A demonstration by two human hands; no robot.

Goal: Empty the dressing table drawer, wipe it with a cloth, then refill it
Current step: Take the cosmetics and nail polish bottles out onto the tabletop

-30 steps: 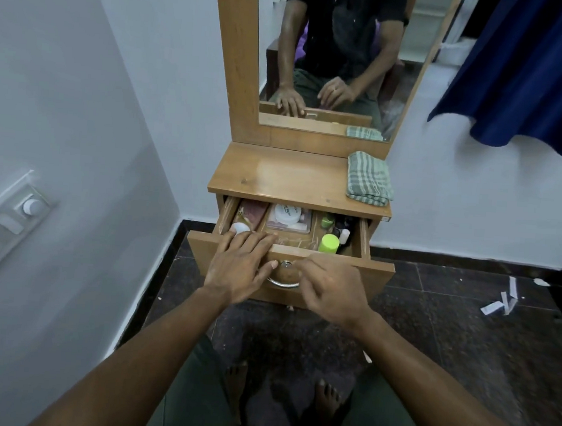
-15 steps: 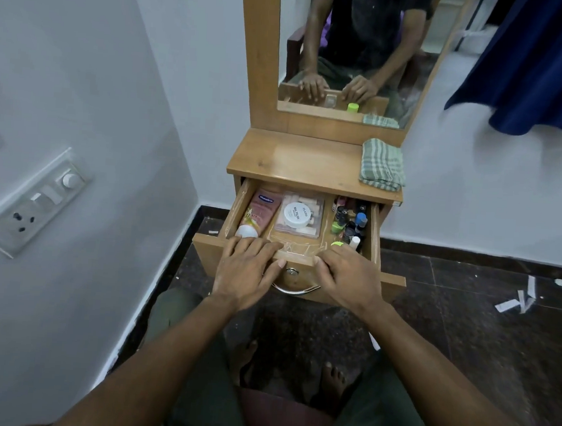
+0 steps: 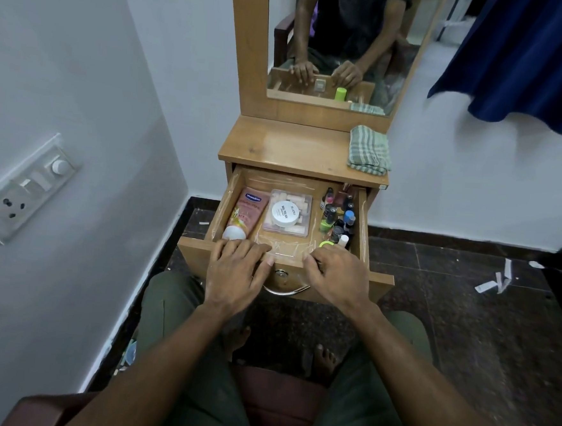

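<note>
A: Head view, the only 1. The drawer (image 3: pixel 361 218) is pulled well out of the dressing table (image 3: pixel 287 150) toward the person, and it is full. Judged progress: opening done; emptying, wiping and refilling all left.

B: Contents?

A: Pink tube (image 3: pixel 247 213) at the left, long axis running front to back, white cap toward the person. Clear plastic box (image 3: pixel 288 213) in the middle with a round white jar (image 3: pixel 285 214) on it. Cluster of small bottles (image 3: pixel 337 215) along the right side, mostly upright; exact count cannot be told. A green cap (image 3: pixel 325 244) sits at the front edge, partly hidden by the right hand.

B: Hands?

A: Left hand (image 3: pixel 239 269) lies palm down on the drawer's front edge, fingers fairly straight, thumb over the front panel, gripping nothing that shows. Right hand (image 3: pixel 335 271) has its fingers curled over the same front edge, right of the metal handle (image 3: pixel 284 289). Neither holds an item.

B: Drawer orientation?

A: Open mouth faces up; it slides along the line from mirror (image 3: pixel 338 44) to person. Its front panel runs left to right.

B: Cloth?

A: Folded green checked cloth (image 3: pixel 370 150) on the right end of the tabletop, above the drawer, untouched. Judgement: first item out is likely 1 nearest a hand, the tube or the green-capped bottle.
</note>
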